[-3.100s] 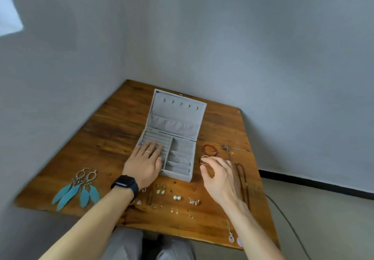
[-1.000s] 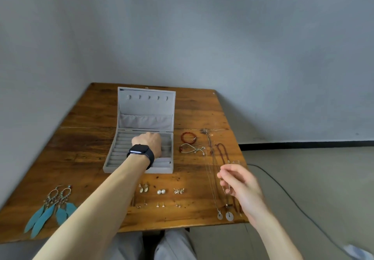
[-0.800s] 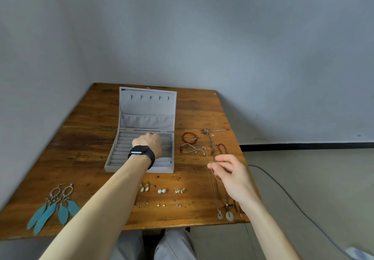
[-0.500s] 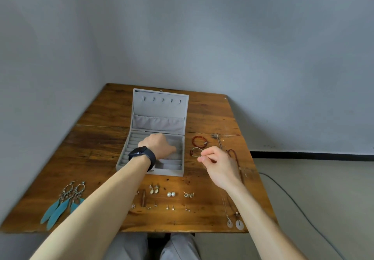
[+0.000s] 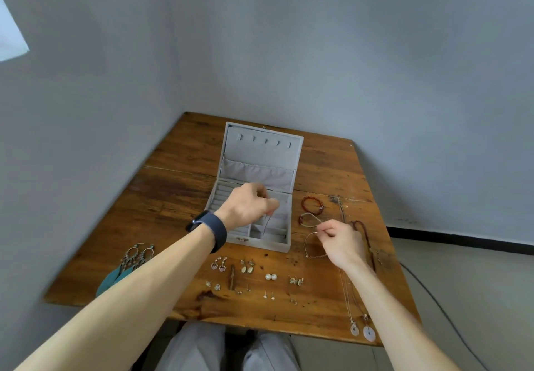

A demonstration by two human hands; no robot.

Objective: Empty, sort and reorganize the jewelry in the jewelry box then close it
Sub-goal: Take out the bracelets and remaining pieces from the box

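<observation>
Head view: the grey jewelry box stands open in the middle of the bench, its lid leaning back. The left hand hovers over the box's right-hand compartments with its fingers curled, pinching a thin strand that hangs straight down into a compartment. The right hand is just right of the box, thumb and forefinger closed on a thin wire bangle whose loop hangs down and to the left of the fingers, toward the box's front corner. The box lies left of that hand, so a short move leftward would likely carry the bangle in, and the right hand is the nearer one to the loose pieces.

Counted: one box; two bracelets lying on the bench, a red bead bracelet and a looped bracelet; two disc pendants at the front edge; two feather earrings; two pearl studs. The other small earrings are too small to count surely.
</observation>
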